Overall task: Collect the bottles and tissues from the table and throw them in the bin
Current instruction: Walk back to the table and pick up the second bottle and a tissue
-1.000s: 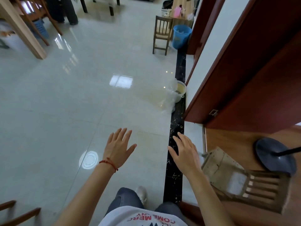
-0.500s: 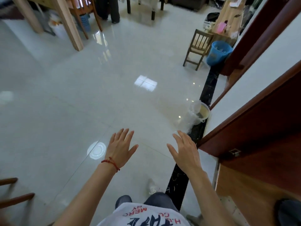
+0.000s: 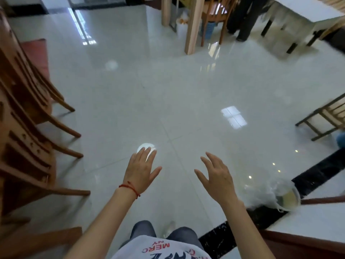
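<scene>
Bin (image 3: 288, 198) is sitting on the floor at lower right, lined with a white plastic bag, touching the black marble floor strip (image 3: 317, 174). No bottles or tissues can be made out. Left hand (image 3: 140, 170) and right hand (image 3: 217, 177) are hovering over the tiled floor (image 3: 168, 90), fingers spread, holding nothing. Red string is circling the left wrist. Shirt print is reading upside down, partly "MERC". Stacked wooden chairs (image 3: 24, 118) are crowding the left; a wooden post (image 3: 193, 25) and a counter (image 3: 306, 10) are standing far ahead.
</scene>
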The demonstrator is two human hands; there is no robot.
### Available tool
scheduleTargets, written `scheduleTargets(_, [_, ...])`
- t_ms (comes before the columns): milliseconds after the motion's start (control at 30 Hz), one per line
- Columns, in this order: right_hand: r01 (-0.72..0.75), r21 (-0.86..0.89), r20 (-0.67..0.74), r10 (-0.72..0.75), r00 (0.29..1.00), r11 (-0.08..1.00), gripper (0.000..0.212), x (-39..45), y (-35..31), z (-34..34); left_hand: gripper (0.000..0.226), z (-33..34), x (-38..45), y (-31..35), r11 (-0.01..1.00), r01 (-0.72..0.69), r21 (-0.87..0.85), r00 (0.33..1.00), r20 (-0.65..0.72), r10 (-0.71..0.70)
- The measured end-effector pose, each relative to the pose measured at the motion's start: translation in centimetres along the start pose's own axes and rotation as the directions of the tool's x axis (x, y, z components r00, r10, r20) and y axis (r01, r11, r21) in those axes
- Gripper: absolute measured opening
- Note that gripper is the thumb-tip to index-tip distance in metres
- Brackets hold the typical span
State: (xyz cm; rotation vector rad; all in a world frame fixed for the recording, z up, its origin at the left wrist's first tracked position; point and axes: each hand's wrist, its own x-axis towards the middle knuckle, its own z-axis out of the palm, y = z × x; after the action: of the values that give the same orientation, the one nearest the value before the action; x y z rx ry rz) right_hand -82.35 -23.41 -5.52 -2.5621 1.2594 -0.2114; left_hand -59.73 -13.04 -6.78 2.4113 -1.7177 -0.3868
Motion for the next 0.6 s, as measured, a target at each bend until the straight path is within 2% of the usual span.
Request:
scheduleTargets(200, [0.205,0.012,0.028,-0.205,0.978,0.979,0.072,5.5,-3.1,1.3,0.075,-0.8,-1.6,-4.1,0.975,0.224,-0.007,0.974,-0.039,-0.224])
scheduleTargets(300, [0.276,0.022,0.044,-0.277,0.96,0.961,0.067,8.2,-4.7,2.1,0.077,-1.2,-1.6,-6.0,0.952,0.307,-0.008,0.951,-0.043,-0.307])
scheduleTargets(400, [0.321,0.031,0.052,-0.322,0.945,0.947,0.055,11.3,-6.1,3.1,0.076,-1.7,-0.7,-7.8,0.933,0.36,-0.007,0.931,-0.053,-0.36])
scheduleTargets(600, [0.369,0.047,0.033,-0.371,0.928,0.928,0.052,18.8,-9.5,5.0,0.067,-3.2,4.2,-12.9,0.916,0.401,0.001,0.913,-0.081,-0.399])
